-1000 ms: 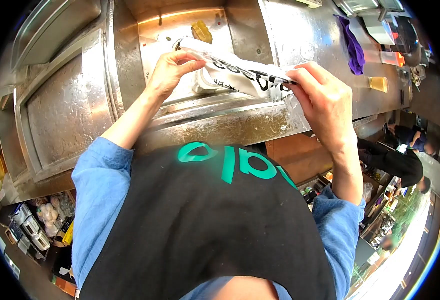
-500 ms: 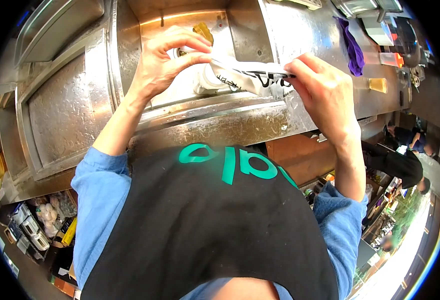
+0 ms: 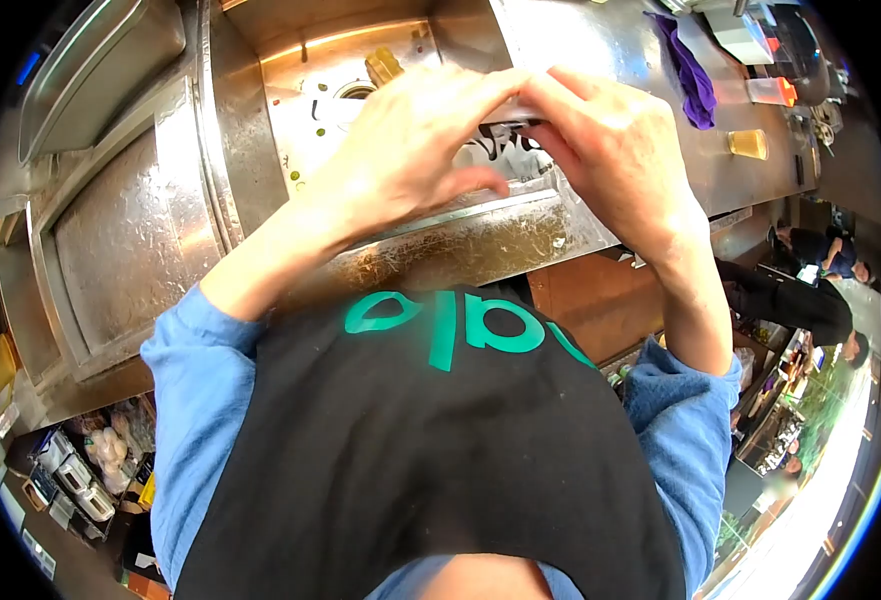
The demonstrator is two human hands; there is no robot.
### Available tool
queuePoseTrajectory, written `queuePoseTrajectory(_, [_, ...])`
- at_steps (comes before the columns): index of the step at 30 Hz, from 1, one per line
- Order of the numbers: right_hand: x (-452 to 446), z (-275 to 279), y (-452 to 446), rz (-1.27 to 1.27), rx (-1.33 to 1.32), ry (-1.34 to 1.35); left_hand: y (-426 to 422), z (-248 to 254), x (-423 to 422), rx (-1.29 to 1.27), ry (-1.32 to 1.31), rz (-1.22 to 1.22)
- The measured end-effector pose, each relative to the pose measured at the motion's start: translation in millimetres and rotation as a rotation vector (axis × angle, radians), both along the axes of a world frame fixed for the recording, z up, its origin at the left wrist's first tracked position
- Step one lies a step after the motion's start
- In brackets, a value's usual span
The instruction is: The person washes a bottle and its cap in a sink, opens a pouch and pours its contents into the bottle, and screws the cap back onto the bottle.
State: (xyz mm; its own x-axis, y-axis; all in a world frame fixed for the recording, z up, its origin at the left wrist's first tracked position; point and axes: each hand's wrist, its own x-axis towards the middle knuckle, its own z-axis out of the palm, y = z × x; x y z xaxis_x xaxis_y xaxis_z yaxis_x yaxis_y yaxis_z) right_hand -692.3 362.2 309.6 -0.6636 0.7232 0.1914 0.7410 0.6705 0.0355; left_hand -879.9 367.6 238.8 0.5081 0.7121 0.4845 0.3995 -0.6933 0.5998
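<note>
A white plastic bag (image 3: 505, 148) with black lettering hangs over the front of the metal sink, mostly hidden behind my hands. My right hand (image 3: 610, 150) pinches its upper edge between thumb and fingers. Across the bag reaches my left hand (image 3: 410, 150), its fingers stretched toward my right fingertips and its thumb held apart below. Whether the left fingertips touch the bag is hidden. A yellow-brown object (image 3: 383, 66) sits by the round drain (image 3: 356, 91) in the sink.
Small green and red scraps dot the sink floor (image 3: 295, 130). On the counter to the right lie a purple cloth (image 3: 687, 75), a clear bottle with an orange cap (image 3: 771, 91) and a small yellowish container (image 3: 748, 144). Two people (image 3: 805, 300) are farther right.
My left hand has moved right from the bag's left end to meet my right hand. The bag's left part and the white container behind it are now covered.
</note>
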Motion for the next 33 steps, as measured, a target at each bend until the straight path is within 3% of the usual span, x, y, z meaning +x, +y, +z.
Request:
queuePoseTrajectory(5, [19, 12, 1, -0.244, -0.321, 0.521, 5, -6, 6, -0.114, -0.051, 0.013])
queuePoseTrajectory(7, [44, -1, 0, -0.355, -0.355, 0.586, 2, -2, 3, -0.200, -0.072, 0.016])
queuePoseTrajectory(10, [56, -28, -19, -0.190, -0.184, 0.516, 2, 0, 3, -0.225, -0.062, 0.066])
queuePoseTrajectory(14, [47, -58, -40, -0.314, -0.106, 0.673, 2, -4, 6, -0.223, -0.062, 0.073])
queuePoseTrajectory(21, [51, -75, -33, -0.483, -0.668, 1.001, 0, -1, 5, -0.297, -0.083, 0.082])
queuePoseTrajectory(25, [48, -71, -32, -0.501, -0.587, 0.973, 0, 1, 3, -0.310, -0.065, 0.083])
queuePoseTrajectory(33, [50, -56, -18, -0.396, -0.196, 0.664, 3, -8, -3, -0.186, -0.029, 0.123])
